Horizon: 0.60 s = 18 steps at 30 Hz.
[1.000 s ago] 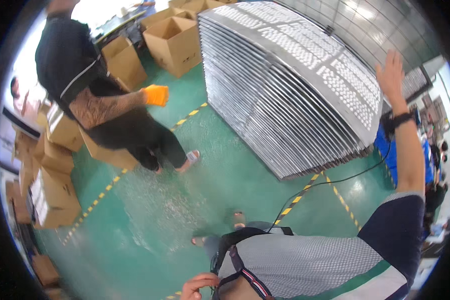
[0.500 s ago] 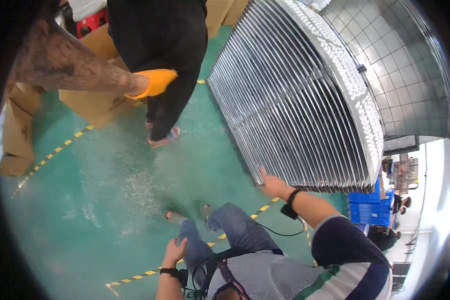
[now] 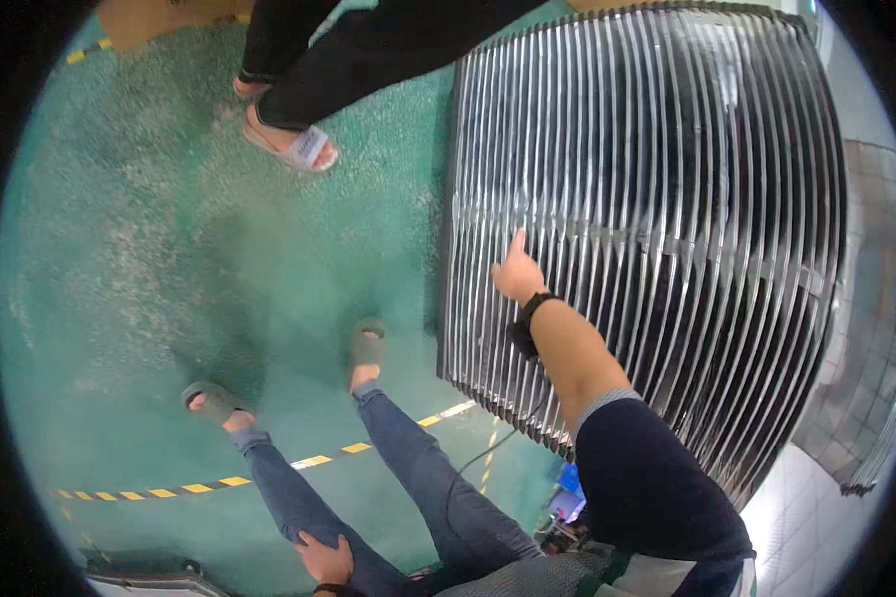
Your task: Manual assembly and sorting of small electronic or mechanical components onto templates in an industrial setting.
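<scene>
Silver ridged-metal stack is probably heavy, stiff, best held by edges; nothing's gripped, right hand index-pointed, left hand spread on blue jeans.

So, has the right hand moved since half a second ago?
Yes. Against the metal stack, the right hand has moved from near the bottom corner closest to the person toward the middle of the stack's side.

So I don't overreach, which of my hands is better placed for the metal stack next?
Probably your right hand: it's at the stack, index finger extended, while your left hand is down on your leg, farther from the stack.
</scene>
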Each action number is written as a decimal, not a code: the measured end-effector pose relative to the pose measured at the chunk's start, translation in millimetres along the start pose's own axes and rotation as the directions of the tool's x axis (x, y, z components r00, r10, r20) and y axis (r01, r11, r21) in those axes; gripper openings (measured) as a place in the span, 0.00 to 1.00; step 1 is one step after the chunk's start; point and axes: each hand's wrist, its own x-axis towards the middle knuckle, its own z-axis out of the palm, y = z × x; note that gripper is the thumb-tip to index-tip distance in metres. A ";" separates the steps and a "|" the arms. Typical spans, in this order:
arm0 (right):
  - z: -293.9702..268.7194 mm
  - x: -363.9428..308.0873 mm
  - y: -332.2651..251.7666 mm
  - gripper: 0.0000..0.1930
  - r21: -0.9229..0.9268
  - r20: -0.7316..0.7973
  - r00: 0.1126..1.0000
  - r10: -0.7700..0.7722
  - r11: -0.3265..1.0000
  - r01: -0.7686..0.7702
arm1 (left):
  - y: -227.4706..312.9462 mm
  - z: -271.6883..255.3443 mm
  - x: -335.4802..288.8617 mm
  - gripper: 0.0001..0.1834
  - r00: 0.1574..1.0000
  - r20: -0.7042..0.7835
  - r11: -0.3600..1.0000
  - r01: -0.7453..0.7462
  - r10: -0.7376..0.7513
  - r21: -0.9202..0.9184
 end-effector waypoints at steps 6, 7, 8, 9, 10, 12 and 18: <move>0.1 51.6 -17.4 0.44 -0.143 0.029 0.996 0.083 0.987 -0.078 | 19.0 30.8 6.2 0.48 0.975 -0.134 0.981 0.186 -0.178 0.050; 7.9 53.6 -22.1 0.44 -0.142 0.032 0.994 0.105 0.985 -0.099 | 19.9 26.6 7.2 0.48 0.974 -0.132 0.981 0.189 -0.182 0.049; 10.1 56.8 -18.5 0.44 -0.146 0.023 0.991 0.134 0.981 -0.129 | 29.4 17.0 2.8 0.46 0.979 -0.095 0.982 0.185 -0.181 0.028; 19.0 59.5 -15.0 0.44 -0.172 0.012 0.989 0.148 0.975 -0.144 | 35.5 5.3 -0.7 0.44 0.981 -0.062 0.983 0.184 -0.183 0.008; 10.7 55.5 -11.1 0.47 -0.145 0.028 0.984 0.175 0.975 -0.169 | 45.8 -0.1 2.0 0.45 0.993 0.015 0.993 0.113 -0.113 -0.018; 8.2 51.4 -28.8 0.48 -0.106 0.063 0.980 0.187 0.978 -0.179 | 45.4 -10.6 2.2 0.49 0.987 0.081 0.988 0.143 -0.137 -0.066; 23.2 63.9 -20.1 0.47 -0.012 -0.080 0.977 0.199 0.980 -0.201 | 48.8 -22.3 -0.8 0.48 0.984 0.082 0.988 0.157 -0.156 -0.006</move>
